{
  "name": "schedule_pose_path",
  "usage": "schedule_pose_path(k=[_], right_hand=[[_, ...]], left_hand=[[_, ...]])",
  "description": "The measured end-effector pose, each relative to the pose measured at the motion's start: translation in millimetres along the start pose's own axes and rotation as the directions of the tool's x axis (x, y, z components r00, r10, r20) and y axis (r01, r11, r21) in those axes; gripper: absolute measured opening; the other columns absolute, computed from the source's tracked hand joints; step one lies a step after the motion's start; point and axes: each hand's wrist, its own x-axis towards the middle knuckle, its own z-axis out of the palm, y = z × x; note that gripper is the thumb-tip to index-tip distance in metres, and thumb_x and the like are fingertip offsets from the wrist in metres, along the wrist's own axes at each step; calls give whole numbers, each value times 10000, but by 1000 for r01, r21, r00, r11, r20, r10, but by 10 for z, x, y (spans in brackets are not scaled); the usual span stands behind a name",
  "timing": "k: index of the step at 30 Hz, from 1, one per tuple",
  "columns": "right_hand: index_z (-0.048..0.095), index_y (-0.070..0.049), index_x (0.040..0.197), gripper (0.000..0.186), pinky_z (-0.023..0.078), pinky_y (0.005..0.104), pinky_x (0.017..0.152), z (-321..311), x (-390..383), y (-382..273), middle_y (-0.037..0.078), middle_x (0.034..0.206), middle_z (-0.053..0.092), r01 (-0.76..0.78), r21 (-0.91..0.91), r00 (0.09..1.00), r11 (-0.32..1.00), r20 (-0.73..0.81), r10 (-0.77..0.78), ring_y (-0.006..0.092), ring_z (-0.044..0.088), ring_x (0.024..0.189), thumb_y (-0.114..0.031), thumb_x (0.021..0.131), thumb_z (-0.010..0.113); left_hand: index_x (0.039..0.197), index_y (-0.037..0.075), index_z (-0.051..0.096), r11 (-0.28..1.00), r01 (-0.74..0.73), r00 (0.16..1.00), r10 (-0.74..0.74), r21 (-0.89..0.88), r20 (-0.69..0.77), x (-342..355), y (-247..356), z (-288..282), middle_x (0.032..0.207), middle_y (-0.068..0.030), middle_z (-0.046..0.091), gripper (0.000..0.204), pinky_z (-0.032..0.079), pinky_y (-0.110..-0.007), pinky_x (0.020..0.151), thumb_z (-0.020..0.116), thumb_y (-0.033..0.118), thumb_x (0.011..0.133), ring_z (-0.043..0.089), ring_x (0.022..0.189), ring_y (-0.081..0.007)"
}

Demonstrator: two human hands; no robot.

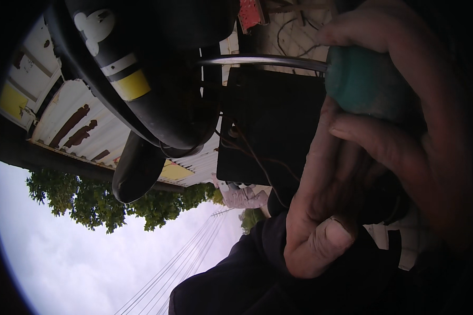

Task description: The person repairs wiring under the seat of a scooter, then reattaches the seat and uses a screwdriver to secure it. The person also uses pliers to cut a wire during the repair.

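At the upper right, my right hand [425,94] is closed round the green handle [355,79] of what looks like a screwdriver. Its shiny metal shaft [263,61] runs left, and the far end is lost against a dark machine part. Below the handle, more fingers [320,184] bend sharply, one nail [337,231] facing up. Whether these belong to the same hand or to my left hand, I cannot tell. Behind the shaft lies a flat black panel [273,126] with thin wires [252,149] across it.
Black curved machine parts [168,100] with a yellow band [131,85] fill the upper left. Dark cloth [236,273] lies low in the middle. Beyond are a rusty pale metal sheet [68,115], tree leaves [79,197], overhead wires [184,257] and cloudy sky. The right side is very dark.
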Motion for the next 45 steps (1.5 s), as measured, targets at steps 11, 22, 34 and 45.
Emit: schedule_pose_path(k=[11, 22, 34, 45], right_hand=[[525, -30, 1288, 626, 497, 340, 916, -78, -28, 50, 102, 1158, 584, 13, 8, 1000, 1000, 4, -13, 222, 604, 1067, -288, 778, 780], [523, -33, 1297, 615, 498, 341, 922, -24, -1, 26, 105, 1167, 584, 19, 4, 1000, 1000, 4, -19, 224, 603, 1075, -256, 782, 775], [522, -36, 1306, 605, 498, 342, 929, -126, 29, 75, 108, 1178, 584, 49, 3, 999, 999, 17, -49, 226, 603, 1083, -221, 786, 769], [520, -38, 1314, 598, 499, 343, 935, -213, 83, 43, 111, 1187, 584, 49, -8, 998, 999, 26, -48, 228, 602, 1091, -189, 789, 764]], left_hand=[[1446, -105, -309, 976, 206, 885, -217, -72, -412, 49, 203, 394, 1541, -439, -177, 1060, 90, -549, 1220, 542, 295, 956, -51, 1514, -482], [1448, -109, -301, 981, 188, 895, -193, -52, -402, 33, 194, 382, 1545, -438, -162, 1068, 109, -557, 1218, 556, 300, 960, -18, 1517, -475], [1449, -89, -317, 980, 189, 906, -198, -61, -373, 70, 182, 353, 1542, -429, -191, 1088, 137, -546, 1219, 566, 330, 971, -39, 1519, -466], [1461, -63, -318, 975, 218, 888, -213, -36, -408, 77, 204, 389, 1566, -395, -187, 1107, 126, -541, 1220, 585, 347, 969, -50, 1522, -455]])
